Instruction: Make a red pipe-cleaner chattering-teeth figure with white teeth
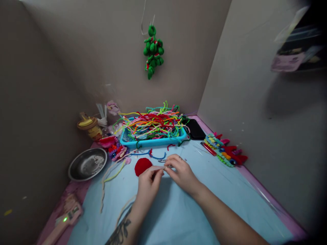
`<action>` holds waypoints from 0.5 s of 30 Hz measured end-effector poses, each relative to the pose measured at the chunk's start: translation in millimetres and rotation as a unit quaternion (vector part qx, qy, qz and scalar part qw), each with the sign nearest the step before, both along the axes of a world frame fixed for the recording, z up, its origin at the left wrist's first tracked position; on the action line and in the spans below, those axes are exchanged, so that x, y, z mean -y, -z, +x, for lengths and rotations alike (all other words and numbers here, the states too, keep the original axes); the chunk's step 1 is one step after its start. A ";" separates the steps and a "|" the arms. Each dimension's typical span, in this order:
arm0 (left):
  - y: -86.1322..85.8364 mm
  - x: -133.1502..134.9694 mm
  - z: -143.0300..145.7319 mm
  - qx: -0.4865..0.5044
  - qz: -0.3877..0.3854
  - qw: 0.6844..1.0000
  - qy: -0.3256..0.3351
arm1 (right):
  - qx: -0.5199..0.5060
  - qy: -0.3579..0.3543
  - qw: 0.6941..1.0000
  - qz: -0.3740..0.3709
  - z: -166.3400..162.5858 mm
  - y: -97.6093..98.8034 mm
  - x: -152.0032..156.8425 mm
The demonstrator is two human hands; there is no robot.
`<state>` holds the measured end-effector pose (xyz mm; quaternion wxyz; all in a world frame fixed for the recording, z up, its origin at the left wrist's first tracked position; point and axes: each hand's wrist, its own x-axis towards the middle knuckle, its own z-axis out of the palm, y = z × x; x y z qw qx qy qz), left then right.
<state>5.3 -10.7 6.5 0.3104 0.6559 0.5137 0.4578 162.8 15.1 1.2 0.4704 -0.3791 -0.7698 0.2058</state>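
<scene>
My left hand (150,183) and my right hand (182,173) meet over the middle of the blue-covered table. Between their closed fingertips runs a thin pale strip (158,167), pinched at both ends; its exact kind is too small to make out. Just behind my left hand lies a round red yarn piece (143,166), partly hidden by that hand. A small metal tool (161,161) rests on the cloth beyond my fingers. Near it are a blue pipe-cleaner-like strand (138,154) and a short red strand (171,146).
A blue tray (155,143) heaped with colourful strands stands at the back. Left are a metal bowl (76,168) with small white bits, a cup (89,126) and a pink glue gun (67,217). Right lie a phone (195,129), a red cutter (208,148) and crocheted pieces (224,149).
</scene>
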 end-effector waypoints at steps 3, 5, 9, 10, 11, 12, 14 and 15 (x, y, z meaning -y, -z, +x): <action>-0.1 -0.2 0.9 0.016 0.016 1.000 0.001 | -0.022 0.010 1.000 0.006 -2.0 -1.0 1.9; -1.0 -0.2 1.3 0.027 0.022 0.999 0.000 | -0.033 0.020 0.999 0.016 -3.8 -0.3 3.2; -5.0 1.1 1.7 0.030 0.028 0.999 -0.009 | -0.036 0.038 0.998 0.043 -7.0 3.0 6.3; -5.9 1.6 1.7 0.026 0.035 0.999 -0.018 | -0.034 0.039 0.998 0.046 -7.6 3.6 7.0; -6.7 2.0 1.5 0.021 0.045 0.998 -0.026 | -0.031 0.037 0.998 0.048 -8.0 3.9 7.5; -7.2 2.3 1.1 0.016 0.054 0.998 -0.033 | -0.030 0.035 0.998 0.047 -8.3 4.1 7.9; -7.4 2.4 -0.4 0.000 0.070 0.997 -0.034 | -0.032 0.030 0.998 0.043 -8.1 3.8 7.8; -7.1 2.3 -1.5 -0.009 0.077 0.997 -0.029 | -0.035 0.027 0.998 0.042 -7.6 3.4 7.5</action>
